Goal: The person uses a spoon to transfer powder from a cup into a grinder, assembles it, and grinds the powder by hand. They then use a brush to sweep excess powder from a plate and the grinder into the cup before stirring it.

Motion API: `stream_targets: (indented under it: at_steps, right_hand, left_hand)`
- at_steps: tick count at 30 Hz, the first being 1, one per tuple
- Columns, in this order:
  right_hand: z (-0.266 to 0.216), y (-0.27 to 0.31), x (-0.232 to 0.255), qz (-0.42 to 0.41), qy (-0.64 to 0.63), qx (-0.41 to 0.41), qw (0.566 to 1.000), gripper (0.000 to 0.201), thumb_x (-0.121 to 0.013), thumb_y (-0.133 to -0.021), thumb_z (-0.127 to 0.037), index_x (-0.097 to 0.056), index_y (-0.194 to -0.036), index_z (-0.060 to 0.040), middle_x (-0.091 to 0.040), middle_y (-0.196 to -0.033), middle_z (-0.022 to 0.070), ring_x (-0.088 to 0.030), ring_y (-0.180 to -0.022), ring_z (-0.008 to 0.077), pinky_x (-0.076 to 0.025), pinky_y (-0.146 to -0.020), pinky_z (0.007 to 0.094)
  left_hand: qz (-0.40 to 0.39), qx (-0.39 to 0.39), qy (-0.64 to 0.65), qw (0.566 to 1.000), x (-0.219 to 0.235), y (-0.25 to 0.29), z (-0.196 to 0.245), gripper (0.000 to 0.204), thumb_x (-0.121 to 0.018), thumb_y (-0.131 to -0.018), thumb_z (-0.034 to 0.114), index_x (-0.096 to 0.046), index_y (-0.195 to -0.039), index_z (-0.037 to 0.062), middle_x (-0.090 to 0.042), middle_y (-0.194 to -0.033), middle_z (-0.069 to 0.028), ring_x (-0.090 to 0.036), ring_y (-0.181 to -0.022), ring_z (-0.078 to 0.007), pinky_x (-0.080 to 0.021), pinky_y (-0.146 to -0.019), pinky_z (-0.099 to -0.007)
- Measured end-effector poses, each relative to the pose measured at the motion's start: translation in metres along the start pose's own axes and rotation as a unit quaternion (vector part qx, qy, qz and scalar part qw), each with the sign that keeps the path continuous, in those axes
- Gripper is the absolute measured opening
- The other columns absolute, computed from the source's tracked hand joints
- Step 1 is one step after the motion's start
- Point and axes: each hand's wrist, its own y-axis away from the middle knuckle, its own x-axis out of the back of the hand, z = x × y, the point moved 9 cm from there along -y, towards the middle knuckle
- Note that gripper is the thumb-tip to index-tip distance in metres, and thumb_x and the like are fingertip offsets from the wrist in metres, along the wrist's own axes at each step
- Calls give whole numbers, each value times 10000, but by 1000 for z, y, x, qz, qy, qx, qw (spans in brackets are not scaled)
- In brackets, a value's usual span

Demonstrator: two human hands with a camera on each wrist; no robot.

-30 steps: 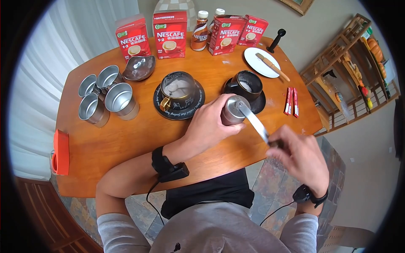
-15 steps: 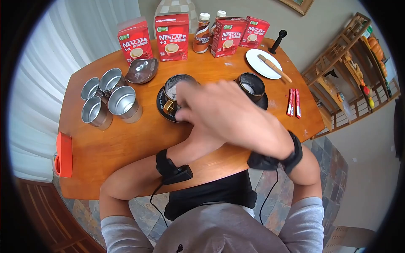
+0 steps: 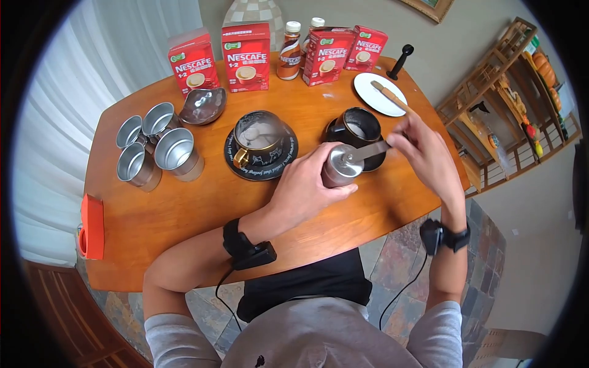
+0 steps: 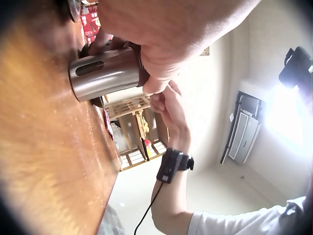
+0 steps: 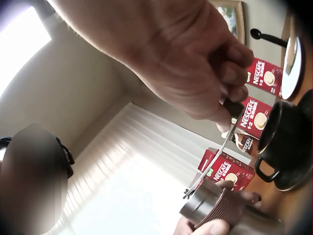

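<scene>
In the head view my left hand [image 3: 304, 187] grips the body of a silver manual coffee grinder [image 3: 341, 175] near the middle of the table. Its metal crank [image 3: 369, 150] points right, and my right hand [image 3: 429, 156] holds the dark knob [image 5: 233, 106], seen under the fingers in the right wrist view. The grinder's lower cylinder [image 4: 105, 73], with a slot in its side, stands with its base at the tabletop in the left wrist view. Just beyond it is a black cup [image 3: 361, 127] on a dark saucer. Left of that, a black cup with gold handle [image 3: 265, 145] holds pale powder.
Several steel cups [image 3: 177, 153] and a dark bowl [image 3: 202, 105] stand at the left. Red Nescafe boxes [image 3: 246, 58] and bottles [image 3: 289, 52] line the back. A brush [image 3: 388, 92] lies on a white plate [image 3: 368, 98] beside a black scoop [image 3: 402, 61].
The right hand has swung round with the crank, passing over the left hand at the cup side and coming back to the right. The left hand keeps its hold on the grinder.
</scene>
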Motion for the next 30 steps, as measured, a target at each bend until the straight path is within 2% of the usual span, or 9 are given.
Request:
stream_targets:
  at_steps: [4,8,10,13,19,22,25,28,30]
  right_hand:
    - [-14,57,14,-28,26,-88,995,320,-759,-987,-303,-603,-1029,-26,-654,-732,133,-656,-658,289,-483,-635,389]
    - [-36,90,7,-49,-20,-75,996,323,-769,-974,-345,-637,-1054,-61,-626,-654,133,-667,-603,318,-480,-595,400]
    - [-51,97,4,-53,4,-48,997,342,-776,-963,-365,-635,-1049,-66,-641,-666,133,-673,-615,332,-484,-591,407]
    - [-65,97,0,-29,93,-26,995,377,-785,-945,-396,-617,-1075,-85,-668,-685,108,-689,-631,333,-478,-555,420]
    - [-67,87,-16,-29,136,32,990,342,-763,-959,-334,-618,-1114,-66,-698,-820,138,-702,-714,352,-492,-551,454]
    - [-68,84,-7,9,83,70,994,296,-781,-950,-286,-666,-1087,-50,-670,-775,141,-674,-643,333,-484,-549,431]
    - [-50,78,5,13,-29,-42,999,258,-802,-934,-245,-704,-1040,-31,-647,-737,137,-616,-573,286,-471,-551,399]
    - [-48,74,24,82,-5,-25,996,265,-818,-923,-242,-717,-1034,-24,-633,-708,132,-562,-540,246,-458,-551,373]
    - [-43,74,23,84,-19,-33,996,268,-817,-926,-247,-717,-1033,-22,-620,-696,134,-534,-534,243,-450,-551,368]
  left_hand:
    - [-4,-1,-2,1000,-1,0,0,616,-910,-809,188,-614,-1323,24,-750,-1138,-140,-738,-1039,-212,-559,-930,-347]
    - [-4,-5,1,1000,-1,0,0,602,-901,-815,160,-610,-1319,6,-757,-1131,-127,-735,-1037,-180,-561,-926,-333]
    - [-3,-6,4,1000,0,0,0,595,-895,-821,157,-609,-1318,2,-759,-1127,-128,-738,-1031,-181,-563,-924,-331]
    - [1,-10,3,1000,-1,0,-2,632,-892,-794,220,-606,-1323,26,-749,-1156,-178,-751,-1070,-331,-579,-927,-410]
    - [-2,0,13,1000,-2,0,-4,636,-898,-788,220,-609,-1320,28,-749,-1165,-171,-752,-1073,-307,-579,-928,-405]
    - [-2,-2,14,1000,-3,0,-6,638,-899,-789,223,-608,-1321,24,-749,-1168,-175,-753,-1074,-301,-580,-930,-402]
    - [-9,21,17,1000,-3,1,-8,645,-900,-793,229,-605,-1325,15,-749,-1171,-182,-754,-1077,-296,-582,-934,-399]
    - [-9,-1,-3,1000,-3,1,-6,568,-871,-844,94,-589,-1325,-12,-735,-1075,-99,-734,-895,-133,-602,-794,-300]
    - [-9,-6,3,1000,-5,1,-9,555,-862,-853,76,-585,-1325,-11,-729,-1076,-92,-732,-899,-137,-606,-797,-297]
